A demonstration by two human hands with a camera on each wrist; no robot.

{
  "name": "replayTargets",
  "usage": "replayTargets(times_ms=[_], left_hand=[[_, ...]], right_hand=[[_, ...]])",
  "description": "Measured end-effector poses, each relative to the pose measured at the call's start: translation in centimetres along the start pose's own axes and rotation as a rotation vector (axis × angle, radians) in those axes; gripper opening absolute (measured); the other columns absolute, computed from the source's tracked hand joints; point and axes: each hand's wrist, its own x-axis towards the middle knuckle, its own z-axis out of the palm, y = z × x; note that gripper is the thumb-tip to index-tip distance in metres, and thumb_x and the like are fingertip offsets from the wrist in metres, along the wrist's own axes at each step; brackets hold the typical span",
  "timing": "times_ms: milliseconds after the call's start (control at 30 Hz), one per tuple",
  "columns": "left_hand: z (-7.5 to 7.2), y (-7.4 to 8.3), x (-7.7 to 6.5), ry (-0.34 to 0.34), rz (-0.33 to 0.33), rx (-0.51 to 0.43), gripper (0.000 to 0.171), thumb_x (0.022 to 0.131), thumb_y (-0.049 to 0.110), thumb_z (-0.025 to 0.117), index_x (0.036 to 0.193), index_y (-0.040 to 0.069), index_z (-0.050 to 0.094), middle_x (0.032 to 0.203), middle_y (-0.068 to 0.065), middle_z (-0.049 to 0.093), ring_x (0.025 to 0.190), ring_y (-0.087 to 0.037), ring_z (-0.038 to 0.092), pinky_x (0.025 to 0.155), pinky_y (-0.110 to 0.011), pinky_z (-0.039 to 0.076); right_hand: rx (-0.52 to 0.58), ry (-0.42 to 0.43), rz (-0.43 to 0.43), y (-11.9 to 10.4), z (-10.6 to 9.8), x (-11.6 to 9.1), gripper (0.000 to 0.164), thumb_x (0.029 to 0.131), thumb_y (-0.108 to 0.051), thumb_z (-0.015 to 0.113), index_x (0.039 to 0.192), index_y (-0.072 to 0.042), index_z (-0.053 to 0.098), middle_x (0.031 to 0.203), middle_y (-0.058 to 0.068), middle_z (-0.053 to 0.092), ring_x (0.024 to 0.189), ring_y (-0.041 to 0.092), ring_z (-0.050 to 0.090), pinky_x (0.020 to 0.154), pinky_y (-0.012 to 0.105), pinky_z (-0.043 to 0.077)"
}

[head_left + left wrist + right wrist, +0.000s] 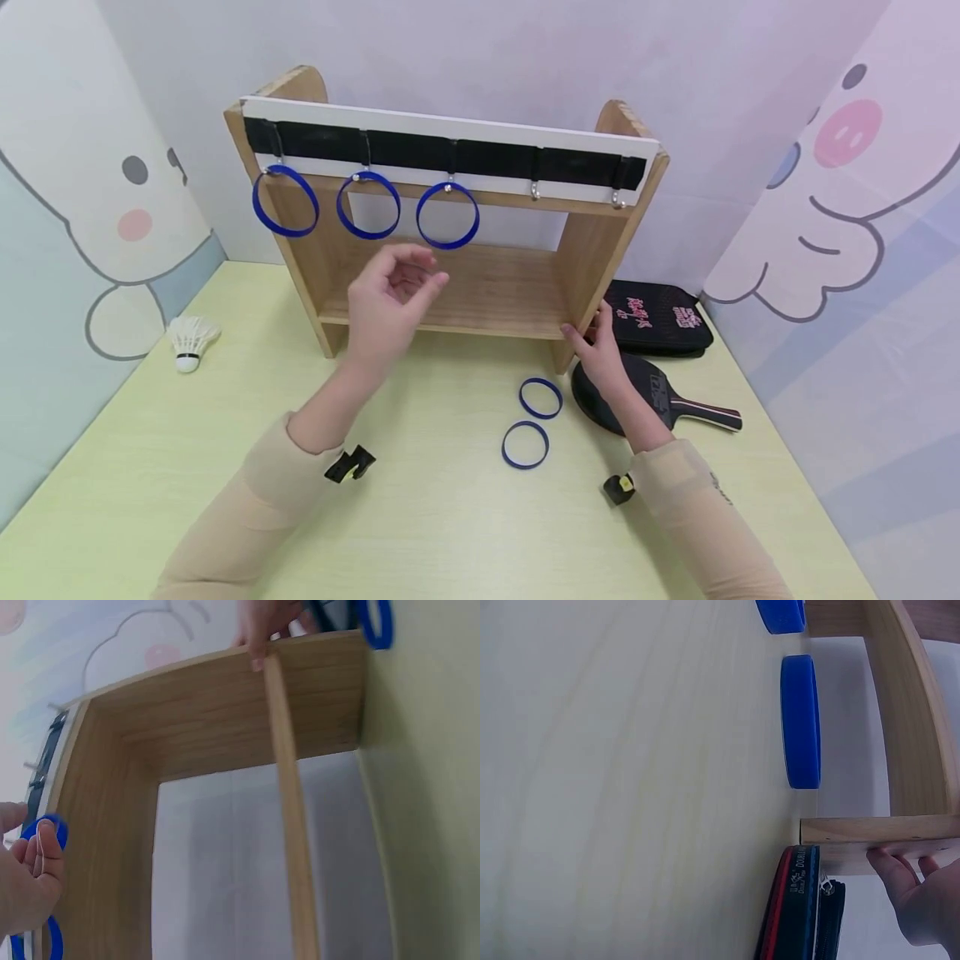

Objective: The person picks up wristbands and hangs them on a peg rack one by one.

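My left hand point(386, 300) is just below the third blue ring point(447, 245), fingers loosely curved and nothing between them. That ring, a second blue ring point(367, 236) and a first blue ring point(283, 232) hang from small metal hooks on a white strip point(450, 125) with a black band. The strip runs across the top front of a wooden shelf rack point(480, 287). My right hand point(602, 358) grips the rack's right side panel point(900, 829) low down, thumb at the front edge. Its other fingers are partly hidden behind the panel.
Two blue rings, an upper one point(547, 416) and a lower one point(525, 467), lie on the table before the rack. A table tennis paddle point(637, 392) and a black zip case point(652, 317) lie to the right. At the left is a shuttlecock point(192, 340).
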Motion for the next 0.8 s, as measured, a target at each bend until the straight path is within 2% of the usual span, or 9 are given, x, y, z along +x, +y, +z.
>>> replayTargets(times_ms=[267,400,633,800], left_hand=[[1.6,-2.3,-2.4,-0.217,0.030,0.160,0.025,0.082,0.010,0.073,0.103,0.001,0.063,0.093,-0.006,0.065,0.078,-0.011,0.059,0.064,-0.021,0.052],[2.4,-3.6,-4.0,-0.336,0.028,0.246,0.026,0.081,0.010,0.074,0.103,0.002,0.064,0.092,-0.006,0.066,0.077,-0.012,0.061,0.063,-0.023,0.052],[4.1,-5.5,-6.4,-0.576,-0.067,0.374,0.030,0.082,0.016,0.074,0.108,0.006,0.063,0.094,-0.003,0.066,0.085,-0.016,0.061,0.072,-0.029,0.053],[5.3,-6.7,-7.5,-0.774,-0.120,0.397,0.035,0.081,0.017,0.075,0.110,0.004,0.063,0.094,-0.007,0.067,0.090,-0.021,0.062,0.082,-0.033,0.052]], right_hand=[[0.000,0.002,0.008,0.0,0.0,0.1,0.067,0.093,-0.035,0.058,0.143,-0.034,0.014,0.144,0.014,0.027,0.126,0.038,0.040,0.098,0.062,0.037],[0.000,-0.003,0.021,-0.1,0.1,0.1,0.069,0.093,-0.033,0.058,0.144,-0.033,0.013,0.146,0.014,0.025,0.127,0.038,0.039,0.099,0.062,0.037],[0.008,-0.005,0.024,-0.5,0.1,0.0,0.070,0.094,-0.029,0.058,0.145,-0.032,0.011,0.147,0.014,0.024,0.128,0.038,0.038,0.099,0.062,0.036],[-0.004,0.000,0.018,-0.4,0.1,-0.1,0.069,0.093,-0.032,0.058,0.145,-0.032,0.012,0.146,0.014,0.025,0.127,0.037,0.039,0.099,0.062,0.036]])
